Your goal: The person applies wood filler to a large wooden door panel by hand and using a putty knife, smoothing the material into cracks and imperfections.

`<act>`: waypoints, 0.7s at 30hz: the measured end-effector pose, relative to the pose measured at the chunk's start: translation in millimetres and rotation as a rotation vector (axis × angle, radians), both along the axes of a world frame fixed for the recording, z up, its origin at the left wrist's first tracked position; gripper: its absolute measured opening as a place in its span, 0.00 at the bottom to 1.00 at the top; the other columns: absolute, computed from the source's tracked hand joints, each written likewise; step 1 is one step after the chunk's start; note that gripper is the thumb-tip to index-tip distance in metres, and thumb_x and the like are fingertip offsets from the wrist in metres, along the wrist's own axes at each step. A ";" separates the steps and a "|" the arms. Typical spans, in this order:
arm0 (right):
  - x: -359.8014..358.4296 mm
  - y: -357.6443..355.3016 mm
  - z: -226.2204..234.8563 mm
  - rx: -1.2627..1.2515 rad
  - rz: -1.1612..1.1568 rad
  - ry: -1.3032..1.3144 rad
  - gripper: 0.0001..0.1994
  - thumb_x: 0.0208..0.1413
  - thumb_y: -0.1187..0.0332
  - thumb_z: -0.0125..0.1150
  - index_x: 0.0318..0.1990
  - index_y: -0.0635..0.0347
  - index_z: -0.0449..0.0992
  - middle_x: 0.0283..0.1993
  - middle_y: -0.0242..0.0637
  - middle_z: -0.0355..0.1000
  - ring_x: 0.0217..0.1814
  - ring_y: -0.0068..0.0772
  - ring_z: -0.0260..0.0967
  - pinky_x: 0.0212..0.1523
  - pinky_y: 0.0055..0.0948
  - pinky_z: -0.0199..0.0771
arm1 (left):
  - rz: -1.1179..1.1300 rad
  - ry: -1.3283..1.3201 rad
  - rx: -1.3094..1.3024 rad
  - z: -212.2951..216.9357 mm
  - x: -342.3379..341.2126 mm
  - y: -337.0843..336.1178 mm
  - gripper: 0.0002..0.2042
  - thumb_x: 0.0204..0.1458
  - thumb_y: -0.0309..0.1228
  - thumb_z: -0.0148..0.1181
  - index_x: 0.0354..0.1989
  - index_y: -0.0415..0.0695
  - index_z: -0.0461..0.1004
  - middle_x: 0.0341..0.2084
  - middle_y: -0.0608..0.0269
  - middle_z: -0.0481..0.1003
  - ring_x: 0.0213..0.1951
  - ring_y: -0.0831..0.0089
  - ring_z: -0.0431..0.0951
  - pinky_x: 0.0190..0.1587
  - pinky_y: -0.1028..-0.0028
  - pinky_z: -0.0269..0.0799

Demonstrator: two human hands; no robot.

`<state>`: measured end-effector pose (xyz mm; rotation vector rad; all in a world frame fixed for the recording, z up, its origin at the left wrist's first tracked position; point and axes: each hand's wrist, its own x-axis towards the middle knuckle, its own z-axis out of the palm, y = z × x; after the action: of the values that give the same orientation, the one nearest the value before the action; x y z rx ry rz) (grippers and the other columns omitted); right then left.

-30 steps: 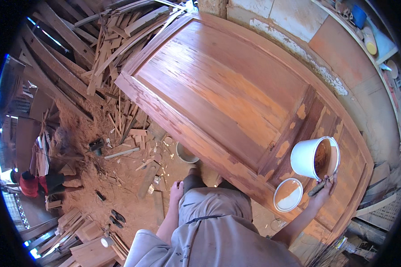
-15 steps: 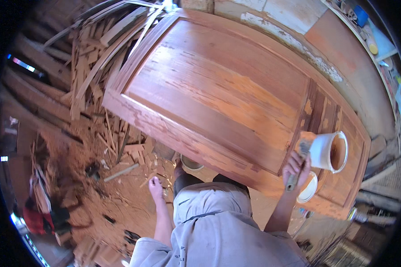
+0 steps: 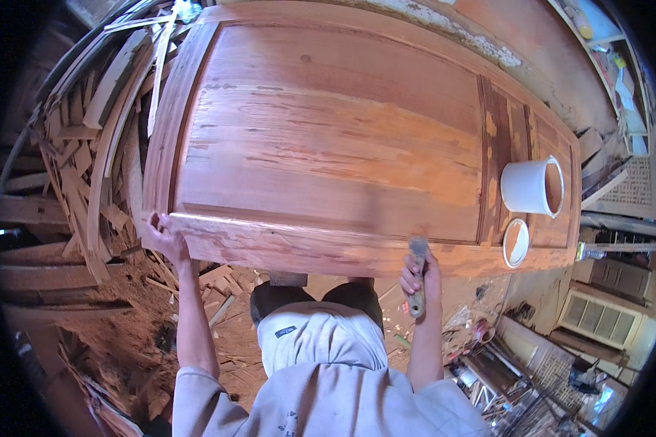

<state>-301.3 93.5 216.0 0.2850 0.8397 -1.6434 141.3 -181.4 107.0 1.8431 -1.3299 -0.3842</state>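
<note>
From where I'm standing, the broad framed wooden panel is lying flat in front of the person, and the work on it is looking only partly done. Orange-brown smears are showing across the middle boards, thickening toward the right, and patches are marking the dark crosspiece and the near rail on that side; the far boards and the left end of the frame are looking mostly bare, so I'd judge those are waiting for attention. The right hand is closing its fingers around the handle of a flat brush, holding it head-up by the near edge. The left hand is resting at the near left corner, fingers loosely bent; I can't tell whether they're gripping. A white bucket and, just beside it, a round white lid are sitting on the panel's right part, showing no readable print. A small dark label is showing on the person's pale clothing, too small to make out.
</note>
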 end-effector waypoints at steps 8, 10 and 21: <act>10.9 -71.2 -42.4 0.650 0.487 1.094 0.23 0.65 0.64 0.54 0.66 0.52 0.63 0.21 0.35 0.64 0.22 0.26 0.67 0.22 0.29 0.69 | -0.135 -0.510 0.076 -67.1 63.9 -144.7 0.35 0.63 0.53 0.47 0.64 0.29 0.58 0.62 0.34 0.62 0.63 0.44 0.64 0.65 0.57 0.60; 3.1 -87.5 -50.1 0.727 0.533 1.283 0.22 0.64 0.64 0.55 0.65 0.52 0.64 0.22 0.39 0.67 0.25 0.32 0.70 0.26 0.34 0.72 | -0.127 -0.605 0.042 -78.2 76.5 -167.9 0.36 0.63 0.53 0.46 0.63 0.29 0.59 0.62 0.33 0.61 0.63 0.43 0.63 0.65 0.57 0.60; -7.3 -143.4 -66.0 1.014 0.829 1.630 0.21 0.62 0.65 0.53 0.62 0.58 0.69 0.37 0.58 0.75 0.39 0.55 0.75 0.42 0.47 0.73 | -0.046 -0.445 0.422 -71.5 54.9 -188.7 0.36 0.64 0.58 0.33 0.50 0.30 0.73 0.46 0.32 0.75 0.52 0.38 0.73 0.55 0.54 0.67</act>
<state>-308.6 -49.9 149.9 -0.7915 2.5139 -0.2234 196.2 -370.1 35.5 2.3493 -1.6875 -0.3039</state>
